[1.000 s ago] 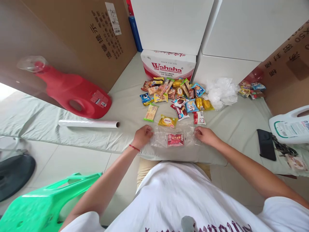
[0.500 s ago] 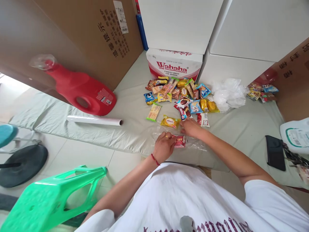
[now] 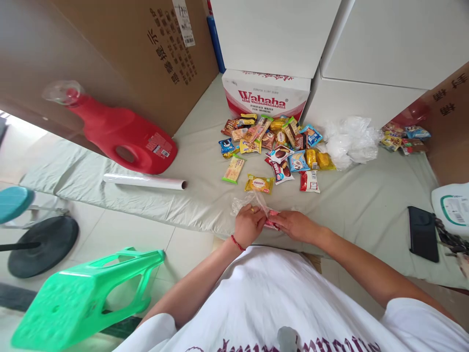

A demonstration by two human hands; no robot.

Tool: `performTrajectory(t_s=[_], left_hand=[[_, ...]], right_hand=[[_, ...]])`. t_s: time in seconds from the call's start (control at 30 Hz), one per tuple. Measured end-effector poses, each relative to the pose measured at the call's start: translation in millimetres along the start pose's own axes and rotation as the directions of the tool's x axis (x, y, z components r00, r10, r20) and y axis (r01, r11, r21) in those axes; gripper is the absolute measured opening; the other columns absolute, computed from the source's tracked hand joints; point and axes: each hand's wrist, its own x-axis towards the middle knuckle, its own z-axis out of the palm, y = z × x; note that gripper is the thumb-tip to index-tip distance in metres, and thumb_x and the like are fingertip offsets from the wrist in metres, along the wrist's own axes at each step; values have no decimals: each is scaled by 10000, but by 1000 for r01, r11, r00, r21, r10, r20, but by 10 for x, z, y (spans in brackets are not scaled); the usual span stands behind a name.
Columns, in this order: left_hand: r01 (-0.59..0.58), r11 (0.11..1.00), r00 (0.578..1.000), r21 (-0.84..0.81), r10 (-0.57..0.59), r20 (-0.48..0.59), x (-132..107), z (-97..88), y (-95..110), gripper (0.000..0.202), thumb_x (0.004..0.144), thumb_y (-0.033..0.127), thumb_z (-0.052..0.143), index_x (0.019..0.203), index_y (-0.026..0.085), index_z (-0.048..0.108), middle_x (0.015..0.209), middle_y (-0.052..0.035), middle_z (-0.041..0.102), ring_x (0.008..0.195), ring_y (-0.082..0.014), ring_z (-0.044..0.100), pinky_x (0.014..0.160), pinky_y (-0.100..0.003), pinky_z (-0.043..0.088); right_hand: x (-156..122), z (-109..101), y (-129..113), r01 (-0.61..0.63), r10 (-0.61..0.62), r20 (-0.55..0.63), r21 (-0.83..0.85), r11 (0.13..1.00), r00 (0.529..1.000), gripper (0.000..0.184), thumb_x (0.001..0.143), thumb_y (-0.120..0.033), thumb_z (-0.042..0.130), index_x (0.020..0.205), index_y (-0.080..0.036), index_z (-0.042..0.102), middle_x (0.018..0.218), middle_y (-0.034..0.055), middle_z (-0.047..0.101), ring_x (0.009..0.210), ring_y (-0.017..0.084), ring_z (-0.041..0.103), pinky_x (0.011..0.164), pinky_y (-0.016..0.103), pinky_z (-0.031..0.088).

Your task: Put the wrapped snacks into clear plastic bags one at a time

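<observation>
A table [image 3: 205,208] draped in pale green cloth, seen from above, with a Wahaha carton [image 3: 266,100] standing beyond the yellow packet [image 3: 259,184], which serves here as the landmark for all positions. The red packet [image 3: 271,223] lies on my side of the yellow packet and slightly to its right, between my two hands. My left hand [image 3: 249,222] is on the near side of the yellow packet, a little left of it, its bent fingers drawn narrow on clear film [image 3: 242,201] at the red packet's left end. My right hand [image 3: 296,226] is on the near side and to the right of the yellow packet, its fingers reaching leftward over the red packet; whether they grip it or merely rest upon it I cannot tell. Neither hand is clearly the nearer, since both meet at the red packet. Its visible portion spans the gap between my fingertips, but too much is covered for me to fix its long axis. The film spreads leftward and rises in a loose fold between the red packet and the yellow packet. Around the yellow packet, a cream biscuit packet [image 3: 233,169] lies to its left, a red-and-white packet [image 3: 309,181] to its right, and a heap of wrapped snacks [image 3: 250,146] beyond it.
</observation>
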Motion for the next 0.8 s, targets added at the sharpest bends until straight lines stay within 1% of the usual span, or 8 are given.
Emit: performTrajectory(t_s=[0.1, 0.2, 0.3, 0.43, 0.53, 0.6, 0.7, 0.8], left_hand=[[104, 968, 990, -229, -122, -68, -34, -40, -179, 182, 956, 253, 567, 875, 236, 729, 765, -39, 670, 826, -201, 602, 781, -352, 521], [198, 956, 943, -216, -245, -223, 26, -162, -338, 254, 848, 278, 656, 1091, 214, 696, 1003, -82, 696, 1015, -250, 620, 924, -436, 542], [92, 984, 973, -153, -122, -198, 142, -328, -424, 524, 753, 228, 674, 1274, 192, 640, 1405, -146, 591, 1405, -339, 446, 1193, -589, 358], [-32, 976, 991, -215, 59, 118, 135, -519, -599, 200, 792, 170, 552, 763, 249, 733, 1416, -45, 637, 1553, -334, 263, 1273, -671, 106], [83, 985, 994, -151, -71, 83, -1, -552, -825, 370, 897, 243, 499, 537, 227, 582, 1224, -59, 730, 1530, -327, 310, 1243, -717, 140], [191, 977, 978, -94, -198, -70, -66, -505, -922, 376, 965, 305, 470, 622, 219, 598, 1177, -94, 724, 1489, -316, 375, 1226, -703, 231], [282, 958, 922, -47, -284, -262, -55, -382, -868, 272, 929, 451, 602, 1016, 202, 669, 1364, -165, 606, 1488, -350, 374, 1204, -651, 323], [337, 940, 931, 51, -325, -165, 32, -325, -636, 461, 773, 490, 782, 1117, 204, 667, 1479, -191, 530, 1524, -464, 274, 1187, -716, 263]], right_hand=[[-16, 131, 35, 16, -16, -22, 12, 1000, 1000, 541, 1022, -157, 426, 1557, -215, 472, 1132, 127, 721, 971, 235, 656, 812, 316, 475], [10, 151, 19, 22, -21, -32, 15, 1000, 999, 613, 998, -115, 423, 1578, -309, 450, 1252, 95, 713, 1063, 229, 660, 878, 316, 478], [47, 91, -57, -4, 6, 29, -63, 998, 1000, 638, 980, -90, 436, 1567, -338, 468, 1301, 86, 705, 1107, 241, 659, 904, 337, 476], [69, -24, -179, -80, 91, 94, -117, 990, 991, 639, 973, -84, 465, 1561, -333, 482, 1294, 105, 708, 1122, 276, 669, 876, 357, 476], [60, -64, -248, -106, 115, 81, -110, 988, 990, 603, 981, -124, 502, 1545, -339, 505, 1312, 117, 697, 1118, 295, 671, 850, 361, 483], [51, -68, -287, -118, 128, 75, -117, 986, 989, 552, 994, -207, 552, 1529, -339, 527, 1317, 126, 689, 1127, 309, 662, 850, 367, 489], [38, -69, -340, -140, 152, 75, -144, 980, 986, 545, 984, -320, 626, 1521, -338, 535, 1263, 128, 697, 1129, 309, 646, 864, 368, 496], [15, -77, -368, -147, 158, 66, -148, 978, 985, 573, 964, -341, 669, 1520, -345, 531, 1239, 126, 690, 1146, 313, 625, 855, 368, 504]])
